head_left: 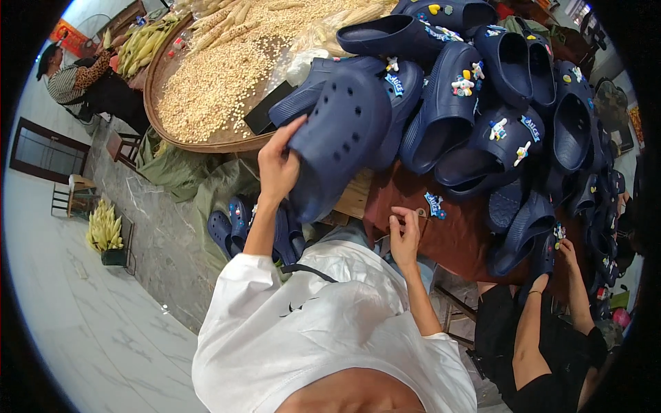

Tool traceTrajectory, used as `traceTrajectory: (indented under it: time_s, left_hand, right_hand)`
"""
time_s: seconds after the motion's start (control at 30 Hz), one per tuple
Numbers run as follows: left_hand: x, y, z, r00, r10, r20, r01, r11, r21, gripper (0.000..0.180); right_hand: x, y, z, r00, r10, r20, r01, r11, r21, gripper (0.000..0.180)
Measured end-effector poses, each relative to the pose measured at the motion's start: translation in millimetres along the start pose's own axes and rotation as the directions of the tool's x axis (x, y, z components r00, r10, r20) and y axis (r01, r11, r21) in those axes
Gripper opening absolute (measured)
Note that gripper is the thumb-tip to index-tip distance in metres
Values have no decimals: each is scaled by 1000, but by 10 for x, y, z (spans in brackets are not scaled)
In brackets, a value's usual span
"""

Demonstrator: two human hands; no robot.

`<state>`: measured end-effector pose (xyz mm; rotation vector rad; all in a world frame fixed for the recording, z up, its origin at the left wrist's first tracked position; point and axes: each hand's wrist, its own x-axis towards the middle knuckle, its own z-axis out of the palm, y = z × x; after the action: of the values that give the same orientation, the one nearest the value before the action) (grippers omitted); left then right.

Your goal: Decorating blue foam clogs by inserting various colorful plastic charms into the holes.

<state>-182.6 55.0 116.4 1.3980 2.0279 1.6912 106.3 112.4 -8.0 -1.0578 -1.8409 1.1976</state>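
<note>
My left hand (277, 168) grips a navy clog (346, 131) by its edge, lifting it over the near side of the table. The rows of round holes on its upper carry no charms. Low at the table's near edge is my right hand (406, 237), its fingers loosely bent and thumb apart, with nothing visible between them. Just right of its fingertips, a blue-and-white letter charm (434, 205) lies on the brown table cover (392, 199). Behind the lifted clog, another navy clog (401, 103) bears a similar charm.
Decorated navy clogs (492, 141) are heaped to the right. A round woven tray (155, 103) of corn kernels stands far left. At right, a co-worker's hands (551, 268) handle a clog (542, 258). More clogs (237, 220) sit low at left. Another person (79, 86) works farther off.
</note>
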Motion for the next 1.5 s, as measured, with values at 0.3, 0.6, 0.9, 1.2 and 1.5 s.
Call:
traceTrajectory:
  time_s: [0.3, 0.6, 0.9, 1.2, 1.5]
  left_hand:
    - [171, -422, 627, 931, 283, -229, -208, 931, 300, 69]
    - [-213, -656, 702, 982, 57, -181, -27, 986, 165, 70]
    - [-361, -357, 704, 920, 232, -317, -145, 950, 277, 59]
    - [-646, -52, 962, 943, 321, -82, -273, 894, 356, 48]
    - [-776, -20, 982, 945, 316, -78, -276, 905, 325, 44]
  right_hand:
    - [-38, 9, 68, 998, -37, 52, 42, 993, -106, 17]
    - [0, 202, 70, 994, -70, 86, 83, 984, -158, 18]
    - [333, -131, -146, 987, -79, -138, 55, 984, -172, 19]
    - [1459, -749, -699, 769, -582, -264, 292, 688, -664, 41]
    - [1964, -686, -885, 722, -597, -350, 262, 703, -661, 32]
